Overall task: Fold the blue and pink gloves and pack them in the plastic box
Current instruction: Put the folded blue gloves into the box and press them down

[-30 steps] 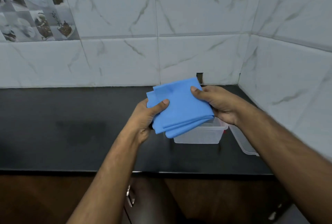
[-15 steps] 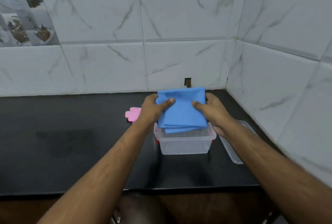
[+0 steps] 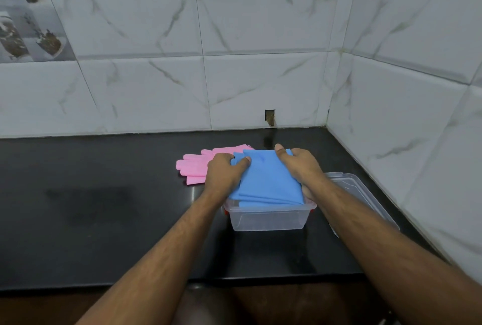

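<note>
Lowered from mid-air since a second ago, the folded blue gloves now sit atop the plastic box, left hand and right hand each with grip clamped on them, so packing is underway while the pink gloves left of the box wait unfolded.

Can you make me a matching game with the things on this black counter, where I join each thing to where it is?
Things:
1. blue gloves
2. pink gloves
3. plastic box
4. clear lid

Places:
A. flat on the counter, to the right of the box
B. held folded in both hands, going into the box
C. lying on the counter behind the left hand
D. open on the counter, under the blue bundle

Pairs: 1-B, 2-C, 3-D, 4-A

The left hand and the right hand each grip one side of the blue gloves.
</note>
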A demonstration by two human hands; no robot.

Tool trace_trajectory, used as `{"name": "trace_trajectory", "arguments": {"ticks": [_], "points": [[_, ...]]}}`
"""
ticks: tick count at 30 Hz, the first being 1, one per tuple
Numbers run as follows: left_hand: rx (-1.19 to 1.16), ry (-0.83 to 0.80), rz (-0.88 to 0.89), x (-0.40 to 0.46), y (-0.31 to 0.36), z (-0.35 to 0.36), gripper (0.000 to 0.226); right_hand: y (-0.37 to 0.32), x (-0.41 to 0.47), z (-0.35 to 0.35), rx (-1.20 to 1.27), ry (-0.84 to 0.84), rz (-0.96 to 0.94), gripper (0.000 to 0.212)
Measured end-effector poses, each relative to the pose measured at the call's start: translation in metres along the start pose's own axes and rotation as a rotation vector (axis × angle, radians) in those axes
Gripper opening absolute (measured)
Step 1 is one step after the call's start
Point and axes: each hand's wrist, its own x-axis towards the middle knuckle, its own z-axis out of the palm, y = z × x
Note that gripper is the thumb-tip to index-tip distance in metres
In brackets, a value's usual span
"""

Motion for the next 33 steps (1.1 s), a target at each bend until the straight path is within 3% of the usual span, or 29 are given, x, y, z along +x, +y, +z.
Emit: {"name": "trace_trajectory", "arguments": {"ticks": [3, 9, 13, 26, 33], "points": [[-0.002, 0.047, 0.056, -0.005, -0.002, 0.001, 0.046, 0.008, -0.003, 0.002, 0.14, 0.044, -0.107, 0.055], [0.12, 0.088, 0.116, -0.013, 0.005, 0.004, 0.047, 0.012, -0.002, 0.004, 0.189, 0.051, -0.21, 0.012], [0.085, 0.103, 0.087, -0.016, 0.007, 0.003, 0.047, 0.013, -0.002, 0.009, -0.06, 0.052, -0.28, 0.016], [0.088, 0.094, 0.105, -0.015, 0.006, 0.007, 0.052, 0.012, -0.014, 0.028, -0.716, 0.102, -0.262, 0.029], [0.066, 0.092, 0.147, -0.016, 0.006, 0.007, 0.047, 0.013, -0.014, 0.032, -0.787, 0.171, -0.269, 0.033]]}}
